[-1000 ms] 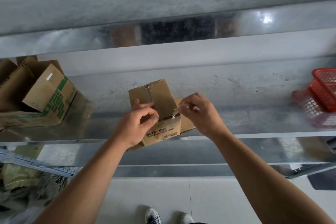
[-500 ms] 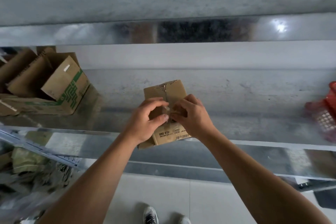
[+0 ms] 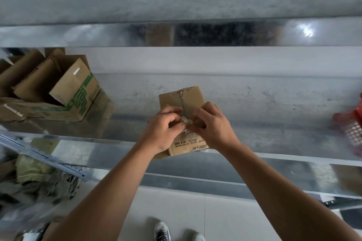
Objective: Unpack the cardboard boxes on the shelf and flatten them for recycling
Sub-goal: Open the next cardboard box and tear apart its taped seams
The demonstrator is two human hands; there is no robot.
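Scuffed metal shelf [image 3: 264,119], pale tiled floor [image 3: 176,211] below — left hand [image 3: 162,129] and right hand [image 3: 213,125] pinch crumpled tape [image 3: 185,121] on the small box [image 3: 188,98].

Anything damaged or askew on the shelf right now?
Yes. The small box sits skewed at the shelf front edge, apparently overhanging it; its top seam is ragged, with crumpled tape pinched by the left hand and right hand. The green-printed box at left lies tipped, flaps splayed.
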